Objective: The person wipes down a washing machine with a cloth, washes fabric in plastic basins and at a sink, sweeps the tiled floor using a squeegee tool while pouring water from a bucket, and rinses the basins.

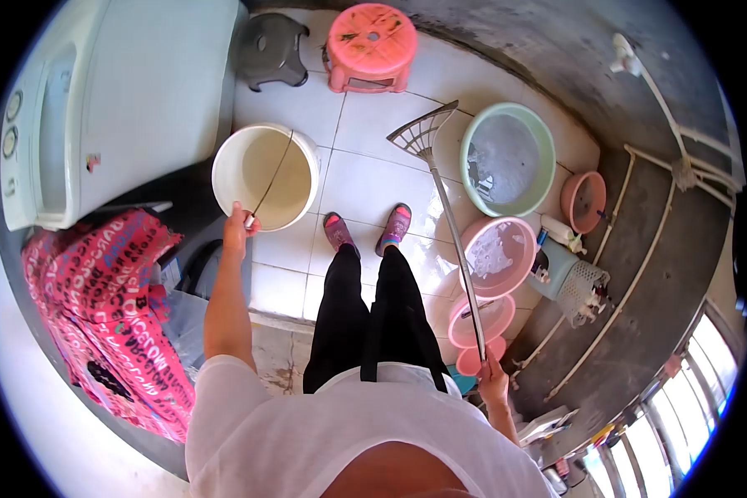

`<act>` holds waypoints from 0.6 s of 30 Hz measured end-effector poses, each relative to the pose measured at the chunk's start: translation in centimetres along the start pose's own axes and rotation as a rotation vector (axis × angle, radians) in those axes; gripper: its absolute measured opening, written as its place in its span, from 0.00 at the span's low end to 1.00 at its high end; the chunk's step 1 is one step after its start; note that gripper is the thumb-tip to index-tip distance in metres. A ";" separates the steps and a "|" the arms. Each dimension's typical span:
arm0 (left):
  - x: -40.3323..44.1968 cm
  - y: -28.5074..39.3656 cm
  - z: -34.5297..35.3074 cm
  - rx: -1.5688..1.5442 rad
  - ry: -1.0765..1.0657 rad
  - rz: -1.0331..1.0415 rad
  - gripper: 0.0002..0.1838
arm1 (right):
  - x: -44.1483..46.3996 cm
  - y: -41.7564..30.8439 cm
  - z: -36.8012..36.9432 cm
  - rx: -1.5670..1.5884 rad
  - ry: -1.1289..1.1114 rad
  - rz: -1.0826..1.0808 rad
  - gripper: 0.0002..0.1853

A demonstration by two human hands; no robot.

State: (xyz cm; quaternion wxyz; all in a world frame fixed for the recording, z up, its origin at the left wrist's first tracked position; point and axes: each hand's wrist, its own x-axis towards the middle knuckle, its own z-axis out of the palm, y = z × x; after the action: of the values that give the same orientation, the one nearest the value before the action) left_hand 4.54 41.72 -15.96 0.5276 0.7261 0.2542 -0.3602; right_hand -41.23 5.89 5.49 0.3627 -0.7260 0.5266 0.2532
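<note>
My left hand is closed on the handle of a white bucket, at its near left rim. The thin wire handle crosses over the bucket's mouth, and the inside looks pale yellowish. On the right, my right hand is wrapped round the lower end of a long metal pole. That pole belongs to a fan-shaped rake, which slants up and away over the tiles, its tines spread between the bucket and a green basin.
A red stool and a dark grey stool stand at the back. Pink basins line the right, near wall pipes. A washing machine and pink patterned cloth are on the left.
</note>
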 end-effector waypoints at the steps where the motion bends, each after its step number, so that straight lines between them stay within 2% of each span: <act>1: -0.2 0.9 0.4 0.018 -0.010 0.013 0.30 | -0.3 -0.1 0.0 0.061 -0.007 0.023 0.18; 4: -1.0 3.7 1.9 0.446 -0.214 -0.092 0.28 | -1.7 -0.3 0.1 0.099 0.017 0.068 0.18; 5: -1.0 4.3 2.5 0.469 -0.217 -0.074 0.28 | -1.8 0.3 0.4 0.119 0.022 0.087 0.18; 7: -1.0 4.6 3.7 0.778 -0.196 -0.033 0.26 | -2.2 0.7 0.8 0.178 0.038 0.108 0.18; 8: -1.9 5.1 4.7 0.804 -0.111 -0.007 0.20 | -2.5 1.0 1.0 0.210 0.067 0.102 0.18; 12: -1.1 7.1 5.8 0.848 -0.058 -0.034 0.16 | -3.7 1.0 1.7 0.331 0.115 0.145 0.18; 14: -0.9 7.7 8.5 0.655 -0.088 -0.008 0.14 | -3.9 0.7 1.7 0.404 0.158 0.162 0.19; 18: -2.5 11.0 13.9 0.558 -0.128 0.029 0.09 | -4.3 1.6 2.7 0.590 0.181 0.244 0.19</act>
State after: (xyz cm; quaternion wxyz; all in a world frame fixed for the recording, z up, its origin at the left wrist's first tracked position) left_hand 7.71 25.10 -10.07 0.3276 0.8226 0.1010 -0.4536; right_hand -44.05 10.25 6.62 0.4761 -0.5408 0.6904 0.0656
